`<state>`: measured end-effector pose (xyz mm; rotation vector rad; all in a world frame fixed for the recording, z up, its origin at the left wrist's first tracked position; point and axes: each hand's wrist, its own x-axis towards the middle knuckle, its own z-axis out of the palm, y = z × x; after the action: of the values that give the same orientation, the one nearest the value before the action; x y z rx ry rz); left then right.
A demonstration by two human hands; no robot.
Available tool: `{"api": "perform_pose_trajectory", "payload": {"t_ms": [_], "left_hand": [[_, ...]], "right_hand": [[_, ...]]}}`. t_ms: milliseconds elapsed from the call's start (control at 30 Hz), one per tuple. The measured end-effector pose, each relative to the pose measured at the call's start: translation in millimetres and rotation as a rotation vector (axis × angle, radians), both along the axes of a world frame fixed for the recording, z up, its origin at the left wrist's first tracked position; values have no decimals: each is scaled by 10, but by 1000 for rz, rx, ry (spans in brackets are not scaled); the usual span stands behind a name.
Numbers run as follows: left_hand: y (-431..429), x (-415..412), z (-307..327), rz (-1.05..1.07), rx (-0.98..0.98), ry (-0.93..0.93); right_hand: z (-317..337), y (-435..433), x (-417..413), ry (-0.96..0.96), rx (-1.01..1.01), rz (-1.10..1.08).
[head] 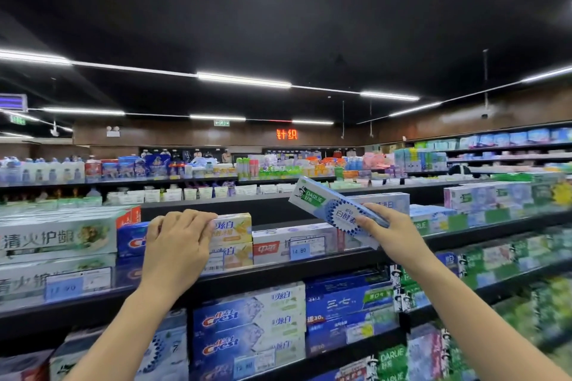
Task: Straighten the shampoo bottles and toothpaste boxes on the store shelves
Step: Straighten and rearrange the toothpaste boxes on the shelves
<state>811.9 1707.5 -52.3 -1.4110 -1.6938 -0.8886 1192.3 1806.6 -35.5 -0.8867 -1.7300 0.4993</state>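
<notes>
Several black shelves (pixel 278 271) stocked with toothpaste boxes filled the lower frame under strip lights (pixel 244 80). Left hand (pixel 178 238) curled its fingers over the top of a yellow box (pixel 233 227) at centre. Right hand (pixel 394 233) pinched a blue-white Darlie box (pixel 331 210), tilted above the top shelf, centre right.

Hands: two, left hand (pixel 178 244) and right hand (pixel 393 232).
Darlie box (pixel 328 207) off shelf: one, above right part of top shelf (pixel 309 267).
Yellow-ended Crest boxes (pixel 230 227), top shelf front edge, middle: two, stacked.
Green-white boxes (pixel 55 238), top shelf left end: two, stacked.
Red-and-white box (pixel 278 246) beside Crest pair: one front visible.
Blue Crest boxes (pixel 247 315), lower shelf (pixel 340 360) front edge: three stacked, fourth below partly hidden.
Blue price tags (pixel 299 251) on shelf front edges: three.
Boxes toward right end: blurred, uncountable.
</notes>
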Motion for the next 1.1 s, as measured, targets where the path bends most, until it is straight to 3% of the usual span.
{"api": "perform_pose_trajectory", "payload": {"t_ms": [367, 733, 900, 1100], "left_hand": [[22, 265, 27, 37, 57, -29], [750, 1772, 234, -213, 115, -24], [1327, 2584, 512, -308, -104, 53], [1705, 3178, 815, -108, -581, 117]], "right_hand": [[-7, -47, 294, 73, -129, 52], [247, 594, 1416, 124, 19, 0], [284, 1029, 1885, 34, 72, -48], [202, 1428, 2128, -9, 65, -77]]}}
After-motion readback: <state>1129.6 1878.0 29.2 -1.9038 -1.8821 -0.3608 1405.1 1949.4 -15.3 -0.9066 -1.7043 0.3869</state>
